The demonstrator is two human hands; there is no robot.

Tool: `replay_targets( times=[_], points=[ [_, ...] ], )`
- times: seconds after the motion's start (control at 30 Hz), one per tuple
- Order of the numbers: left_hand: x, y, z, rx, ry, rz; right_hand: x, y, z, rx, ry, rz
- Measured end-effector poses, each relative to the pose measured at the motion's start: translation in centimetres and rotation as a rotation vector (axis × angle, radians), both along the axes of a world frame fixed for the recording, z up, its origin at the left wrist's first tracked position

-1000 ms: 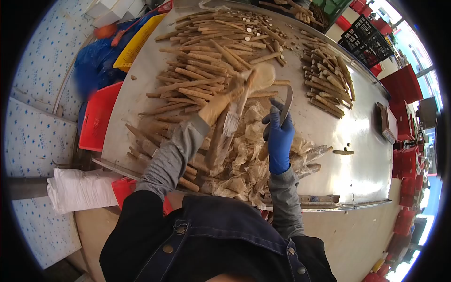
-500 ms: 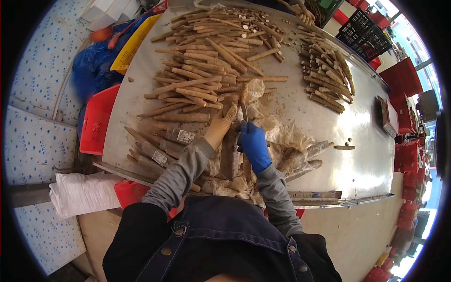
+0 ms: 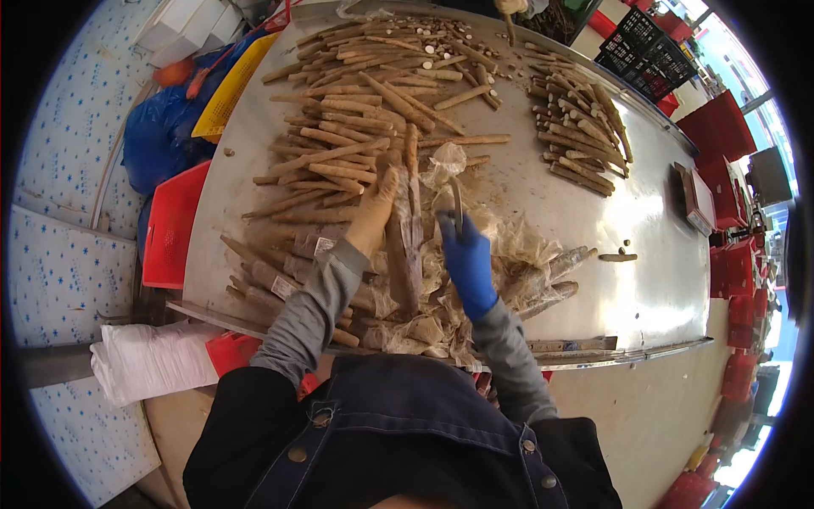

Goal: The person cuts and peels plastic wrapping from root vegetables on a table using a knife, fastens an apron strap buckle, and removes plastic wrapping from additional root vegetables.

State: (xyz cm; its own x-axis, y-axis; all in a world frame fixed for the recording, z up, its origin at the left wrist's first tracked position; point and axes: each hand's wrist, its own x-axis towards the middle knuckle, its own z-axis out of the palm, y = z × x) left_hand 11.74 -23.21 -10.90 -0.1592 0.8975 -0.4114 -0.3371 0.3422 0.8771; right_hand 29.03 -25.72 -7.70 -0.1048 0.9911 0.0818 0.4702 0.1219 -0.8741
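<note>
My left hand [image 3: 373,212], in a tan glove, is closed around a plastic-wrapped bundle of long brown roots [image 3: 404,246], held upright over the table. The upper ends of the roots stick out of the torn wrap. To its right, my right hand [image 3: 466,261], in a blue glove, grips a curved knife [image 3: 458,205] with the blade pointing up, apart from the bundle. Crumpled clear plastic [image 3: 509,242] lies beneath and around my right hand. Loose roots [image 3: 331,157] are heaped beyond my left hand, and wrapped bundles [image 3: 275,280] lie at the lower left.
A second root pile [image 3: 585,127] lies on the metal table [image 3: 653,288] at the right. A red crate [image 3: 174,229] and yellow basket [image 3: 237,85] stand left. Another person's gloved hand [image 3: 511,7] holds a root at the far edge. A white sack [image 3: 153,360] sits lower left.
My right hand with the knife came down and left to the bundle, then moved a little right, away from it. The bundle is now more upright, and the piece of plastic at its top has come away.
</note>
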Motion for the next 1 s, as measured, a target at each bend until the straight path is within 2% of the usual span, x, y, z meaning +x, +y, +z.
replay_targets(
  times=[0.07,0.13,0.17,0.2,0.23,0.3,0.33,0.4,0.43,0.47,0.5,0.53,0.57,0.6,0.63,0.7,0.73,0.77,0.83,0.87,0.93,0.97,1.0],
  points=[
    [1.8,-1.2,1.4,0.039,0.053,0.000,-1.0,2.0,0.2,0.061,0.042,-0.030],
    [2.8,-2.1,2.1,0.053,-0.004,-0.002,-1.6,3.4,-0.1,0.265,0.093,0.019],
    [2.9,-2.3,1.8,0.133,0.016,-0.006,-1.5,3.6,-0.2,0.146,0.116,0.013],
    [3.0,-2.4,1.4,0.210,0.035,-0.007,-1.4,3.8,-0.3,0.144,0.113,0.018],
    [2.7,-2.4,0.7,0.208,0.033,-0.001,-1.2,4.0,-0.5,-0.016,0.236,-0.019],
    [1.9,-2.6,-0.1,0.195,-0.155,-0.139,-0.7,4.3,-0.7,-0.340,0.479,-0.098],
    [1.8,-2.8,0.0,0.196,-0.155,-0.134,-0.6,4.2,-0.7,-0.340,0.476,-0.094],
    [1.6,-3.3,0.7,0.115,-0.137,-0.131,-0.5,3.9,-0.6,-0.668,0.861,-0.124],
    [1.6,-3.4,0.8,0.158,-0.267,-0.123,-0.6,3.8,-0.9,-0.666,0.878,-0.101],
    [1.5,-3.6,1.0,0.198,-0.394,-0.117,-0.8,3.3,-1.3,-0.710,1.033,-0.100],
    [1.6,-3.8,0.5,0.232,-0.316,-0.131,-1.3,2.8,-1.6,-0.749,1.191,-0.098],
    [1.7,-3.9,-0.1,0.263,-0.237,-0.143,-1.8,2.3,-1.1,-0.754,1.143,-0.144],
    [2.6,-4.0,-1.8,0.291,-0.196,-0.046,-2.2,2.0,-2.1,-0.769,1.215,-0.082],
    [1.9,-4.1,-1.2,0.220,-0.338,-0.288,-3.0,1.4,-1.9,-0.784,1.288,-0.021],
    [2.1,-3.9,-1.2,0.219,-0.337,-0.287,-3.7,0.8,-1.5,-0.791,1.231,-0.120],
    [2.7,-3.5,-2.0,0.178,-0.436,-0.015,-4.2,0.4,0.1,-0.801,1.275,-0.203],
    [2.5,-3.0,-2.5,0.141,-0.606,0.119,-4.3,0.2,0.6,-0.810,1.315,-0.289],
    [2.1,-2.9,-2.9,0.141,-0.606,0.123,-3.7,0.6,-1.8,-0.807,1.450,-0.302],
    [1.1,-2.9,0.5,0.051,-0.865,0.082,-2.6,1.5,-2.5,-0.943,1.709,-0.268],
    [0.4,-2.4,-1.4,0.098,-0.837,0.017,-2.7,1.8,-4.9,-0.927,1.762,-0.122],
    [0.7,-1.4,-3.2,0.155,-0.784,-0.001,-3.9,1.1,-0.2,-1.033,1.654,-0.131],
    [1.4,-2.0,-3.6,0.201,-0.650,0.035,-4.1,1.0,-1.3,-1.049,1.619,-0.184],
    [2.2,-2.6,-2.4,0.235,-0.511,0.074,-4.0,0.6,-1.4,-0.993,1.532,-0.090]
  ],
)
